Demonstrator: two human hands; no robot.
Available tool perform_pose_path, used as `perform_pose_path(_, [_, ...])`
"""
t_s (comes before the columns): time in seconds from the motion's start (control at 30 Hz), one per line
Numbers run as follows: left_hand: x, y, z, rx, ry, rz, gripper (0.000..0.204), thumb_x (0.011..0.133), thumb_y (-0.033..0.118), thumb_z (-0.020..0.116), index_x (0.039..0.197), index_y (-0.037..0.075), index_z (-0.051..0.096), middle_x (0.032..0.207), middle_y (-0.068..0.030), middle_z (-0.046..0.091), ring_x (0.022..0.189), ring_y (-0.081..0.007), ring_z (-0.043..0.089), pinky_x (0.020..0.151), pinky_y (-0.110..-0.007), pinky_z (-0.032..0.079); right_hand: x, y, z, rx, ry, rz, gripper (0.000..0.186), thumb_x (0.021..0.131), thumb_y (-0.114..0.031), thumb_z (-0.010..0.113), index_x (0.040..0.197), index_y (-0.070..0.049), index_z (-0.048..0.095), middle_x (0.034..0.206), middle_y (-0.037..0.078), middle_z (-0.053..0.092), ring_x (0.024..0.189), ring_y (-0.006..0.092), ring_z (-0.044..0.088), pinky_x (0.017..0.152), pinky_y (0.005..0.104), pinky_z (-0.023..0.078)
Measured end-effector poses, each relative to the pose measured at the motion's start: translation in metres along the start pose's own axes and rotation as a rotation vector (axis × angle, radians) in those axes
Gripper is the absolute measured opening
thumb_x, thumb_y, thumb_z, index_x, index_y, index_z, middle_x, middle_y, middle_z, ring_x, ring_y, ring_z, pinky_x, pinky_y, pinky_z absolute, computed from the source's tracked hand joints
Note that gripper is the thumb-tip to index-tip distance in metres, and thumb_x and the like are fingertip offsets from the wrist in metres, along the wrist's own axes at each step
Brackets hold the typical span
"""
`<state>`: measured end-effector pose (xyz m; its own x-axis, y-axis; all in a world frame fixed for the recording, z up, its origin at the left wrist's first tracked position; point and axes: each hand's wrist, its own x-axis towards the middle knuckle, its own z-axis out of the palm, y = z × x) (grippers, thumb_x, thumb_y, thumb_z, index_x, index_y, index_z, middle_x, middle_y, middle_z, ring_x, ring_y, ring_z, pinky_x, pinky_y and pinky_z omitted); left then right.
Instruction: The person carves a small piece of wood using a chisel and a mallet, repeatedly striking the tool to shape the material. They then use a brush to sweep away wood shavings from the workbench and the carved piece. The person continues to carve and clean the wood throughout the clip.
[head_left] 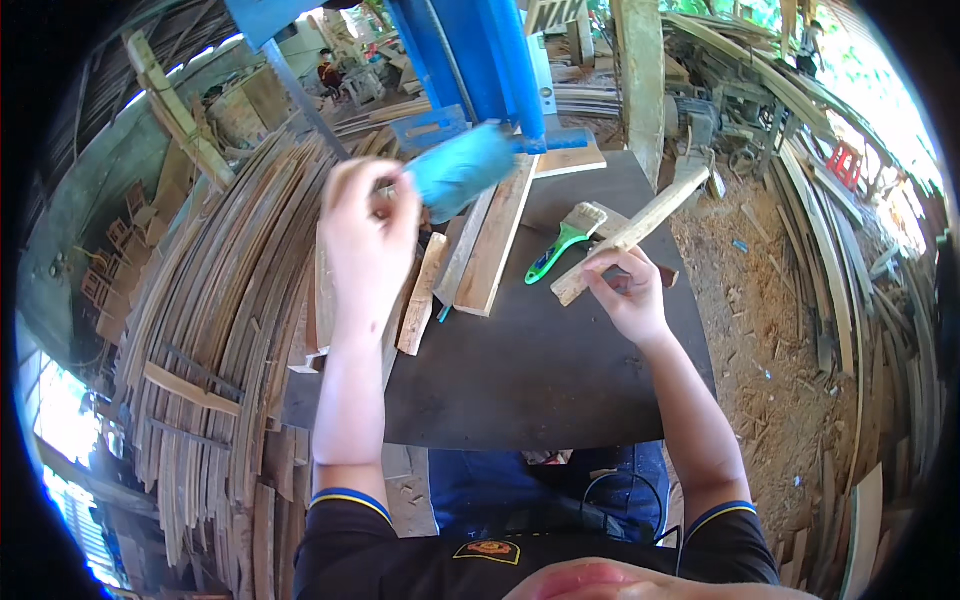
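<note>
My left hand (375, 230) is raised over the table's left side, fingers pinched on a bright blue thing (460, 172). Motion smears that thing, so its kind is unclear; it looks short and thick. Toward the right, my right hand (630, 295) grips the near end of a rough wooden strip (650, 222), which slants up and away. Beside the strip lies a paintbrush (565, 248) with a green handle, its bristles pointing away. A darker wood piece (668, 275) shows partly behind the strip and my right hand.
A blue machine column (465, 60) stands at the dark table's (480, 385) far edge. Planks (497, 250) and a short rough wood piece (423, 295) lie on the table. Long stacked boards (215, 300) flank it at left. Wood scraps litter the floor (750, 330) at right.
</note>
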<state>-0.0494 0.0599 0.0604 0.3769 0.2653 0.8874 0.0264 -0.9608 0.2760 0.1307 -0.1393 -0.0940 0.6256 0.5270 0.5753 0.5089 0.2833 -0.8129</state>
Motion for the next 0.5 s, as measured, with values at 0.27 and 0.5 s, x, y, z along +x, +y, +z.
perform_pose_path(0.27, [0.052,-0.031,0.057,-0.395,-0.125,-0.282,0.011,0.093,0.005,0.061,0.097,-0.006,0.06,0.107,-0.015,0.063,0.082,-0.0193,0.072,0.066,-0.026,0.057,-0.001,0.003,0.004,-0.067,-0.02,-0.03,0.013,0.081,0.001,0.07,0.089,-0.009,0.07,0.097,0.005,0.064,0.084,0.013,0.066,0.06,0.0232,0.052])
perform_pose_path(0.5, [0.055,-0.051,0.069,-0.084,-0.002,0.112,0.011,0.085,-0.001,0.064,0.094,-0.004,0.059,0.105,-0.0157,0.063,0.09,-0.0258,0.07,0.075,-0.032,0.06,-0.001,0.001,0.002,-0.109,-0.012,-0.053,0.012,0.08,0.0,0.071,0.088,-0.009,0.071,0.097,0.006,0.065,0.082,0.0159,0.067,0.059,0.0247,0.053])
